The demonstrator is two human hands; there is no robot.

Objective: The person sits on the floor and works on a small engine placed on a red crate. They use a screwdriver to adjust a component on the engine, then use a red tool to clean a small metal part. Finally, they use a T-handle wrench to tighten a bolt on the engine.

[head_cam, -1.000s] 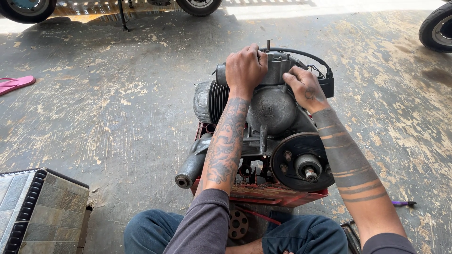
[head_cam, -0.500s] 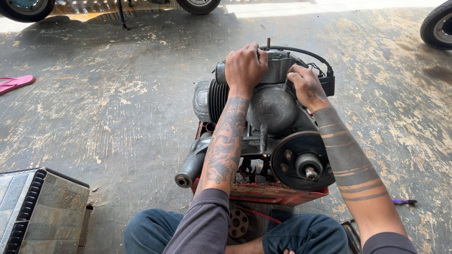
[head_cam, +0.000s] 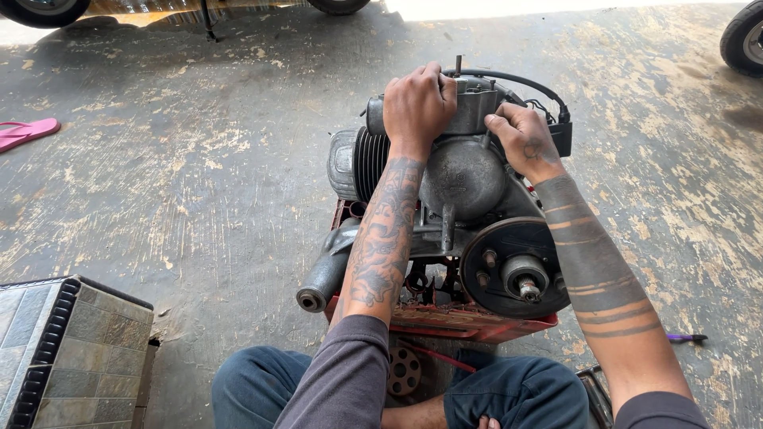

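Note:
A grey scooter engine (head_cam: 465,187) with cooling fins and a round hub rests on a red crate (head_cam: 469,322) between my knees. My left hand (head_cam: 417,103) is closed over the top of the engine, gripping the upper casing. My right hand (head_cam: 520,139) presses on the engine's upper right side, near a black cable (head_cam: 517,79) that loops over the top. A grey tube (head_cam: 326,274) sticks out of the engine toward the lower left.
A tiled step (head_cam: 67,353) sits at the lower left. Vehicle tyres stand at the far edge (head_cam: 44,9) and the upper right (head_cam: 743,36). A pink sandal (head_cam: 28,131) lies at the left. A small purple-handled tool (head_cam: 687,338) lies on the worn concrete floor, right of the crate.
Both hands stay on the engine top; the right hand has shifted slightly along the upper right side.

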